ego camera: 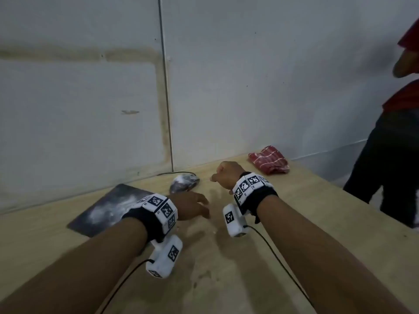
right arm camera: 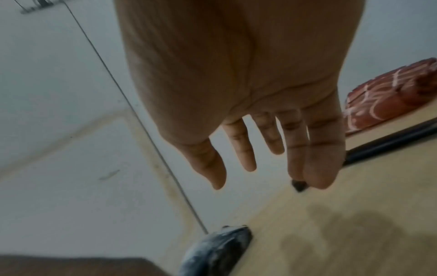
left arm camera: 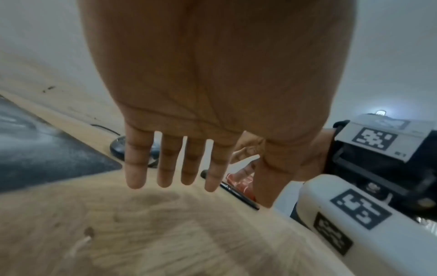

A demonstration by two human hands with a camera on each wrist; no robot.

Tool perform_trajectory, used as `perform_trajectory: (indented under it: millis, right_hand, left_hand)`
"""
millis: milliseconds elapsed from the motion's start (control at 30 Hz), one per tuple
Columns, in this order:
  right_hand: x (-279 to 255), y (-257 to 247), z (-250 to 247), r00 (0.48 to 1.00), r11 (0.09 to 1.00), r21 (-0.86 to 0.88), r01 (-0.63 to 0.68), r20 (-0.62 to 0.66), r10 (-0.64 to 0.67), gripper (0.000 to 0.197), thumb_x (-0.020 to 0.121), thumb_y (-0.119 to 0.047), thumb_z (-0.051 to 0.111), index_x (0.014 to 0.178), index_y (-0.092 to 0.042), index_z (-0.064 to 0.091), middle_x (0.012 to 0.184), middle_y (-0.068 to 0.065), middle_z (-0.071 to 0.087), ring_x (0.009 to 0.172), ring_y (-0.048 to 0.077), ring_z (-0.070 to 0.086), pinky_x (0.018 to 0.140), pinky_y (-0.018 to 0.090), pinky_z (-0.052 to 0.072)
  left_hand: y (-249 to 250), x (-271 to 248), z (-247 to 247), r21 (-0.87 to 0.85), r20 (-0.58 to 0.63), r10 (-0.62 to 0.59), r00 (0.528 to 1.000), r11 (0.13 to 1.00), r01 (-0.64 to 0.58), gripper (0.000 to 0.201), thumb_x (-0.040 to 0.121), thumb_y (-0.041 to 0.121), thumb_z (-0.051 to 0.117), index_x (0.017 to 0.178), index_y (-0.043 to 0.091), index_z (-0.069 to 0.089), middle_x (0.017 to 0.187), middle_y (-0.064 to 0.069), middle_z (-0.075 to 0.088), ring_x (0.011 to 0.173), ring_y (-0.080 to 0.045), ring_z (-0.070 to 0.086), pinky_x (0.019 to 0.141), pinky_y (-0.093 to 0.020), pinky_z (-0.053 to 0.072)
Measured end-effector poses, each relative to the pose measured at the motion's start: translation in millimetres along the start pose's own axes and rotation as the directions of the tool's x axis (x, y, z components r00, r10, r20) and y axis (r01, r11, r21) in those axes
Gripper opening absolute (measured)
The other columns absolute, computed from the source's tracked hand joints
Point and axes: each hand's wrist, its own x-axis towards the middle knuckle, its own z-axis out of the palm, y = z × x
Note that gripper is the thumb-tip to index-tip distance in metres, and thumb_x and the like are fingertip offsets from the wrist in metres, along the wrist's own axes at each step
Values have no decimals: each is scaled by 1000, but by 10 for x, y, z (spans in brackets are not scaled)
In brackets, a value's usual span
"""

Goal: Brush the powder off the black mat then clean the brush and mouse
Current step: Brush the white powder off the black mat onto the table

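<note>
Lying at the far left of the surface [ego camera: 226, 279], the black mat [ego camera: 106, 209] is carrying white powder. The left hand [ego camera: 190, 206] is hovering flat just right of it, fingers straight and spread, holding nothing. The dusty mouse [ego camera: 184, 183] is sitting beyond. The right hand [ego camera: 227, 174] is reaching out with fingers extended over a thin black brush [right arm camera: 387, 145]; whether it is gripping is unclear. A red cloth [ego camera: 268, 159] is lying far right

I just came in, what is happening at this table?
A person seems about to brush powder away. The black mat and the mouse are both dusty. The right hand holds a thin brush near the mouse; the left hand hovers open beside the mat. A red cloth lies farther back.
</note>
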Motion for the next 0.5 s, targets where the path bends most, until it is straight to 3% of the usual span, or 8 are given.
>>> perform_trajectory:
  millis: [100,167,233,300,333,367,433,500]
  right_hand:
    - [62,9,-26,998,997,-29,-65,5,65,41,87,-40,68,115,-11,64,139,15,45,99,35,61,91,40,54]
    - [80,-15,-40,994,991,-76,-110,16,112,55,89,-42,67,134,-14,56,154,18,29,115,38,56,90,38,47]
    - [82,-56,-18,989,979,-146,-139,18,143,60,87,-45,64,136,-12,52,153,20,32,107,35,56,92,41,46]
    - [44,-99,32,991,974,-184,-132,7,136,49,92,-39,57,130,-9,53,150,20,35,89,31,55,91,41,46]
    - [20,-118,68,993,974,-197,-113,18,118,44,96,-33,53,131,-7,52,150,20,36,94,33,56,94,42,44]
    - [-6,-120,103,995,977,-192,-91,22,97,42,98,-27,51,134,-6,51,150,21,37,111,35,56,101,42,41]
    - [-69,-99,150,998,988,-147,-57,-21,54,44,98,-21,54,139,-6,50,147,21,44,132,35,47,106,41,39]
    - [-138,-111,148,999,985,-172,-18,-39,12,40,96,-20,57,133,-6,57,138,19,55,127,35,54,98,39,45]
  left_hand:
    - [-69,14,-37,98,-3,-25,1000,995,25,56,93,52,55,138,18,55,147,-3,51,130,-23,49,109,-35,39]
    - [-85,24,-86,140,-6,-26,1000,990,27,49,92,57,54,108,13,68,119,-2,65,104,-22,59,100,-38,47]
    - [-86,24,-127,127,10,-63,998,990,61,46,87,63,55,91,17,63,101,2,59,91,-20,54,92,-36,47]
    - [-95,-4,-154,102,-26,-96,995,990,98,49,79,69,56,87,21,61,97,3,59,89,-20,55,89,-36,47]
    - [-99,-21,-148,91,-39,-116,992,989,119,51,77,70,58,81,20,62,93,2,62,86,-21,58,88,-36,48]
    - [-98,-31,-128,82,-50,-127,991,988,131,52,76,70,60,73,18,61,85,0,63,78,-22,59,83,-36,50]
    - [-55,-70,-84,87,-64,-153,986,984,158,52,78,68,62,62,19,56,69,-1,55,61,-19,49,71,-33,46]
    - [-10,-143,-72,102,-80,-176,981,978,183,51,77,69,62,68,19,59,66,1,52,59,-17,47,68,-32,45]
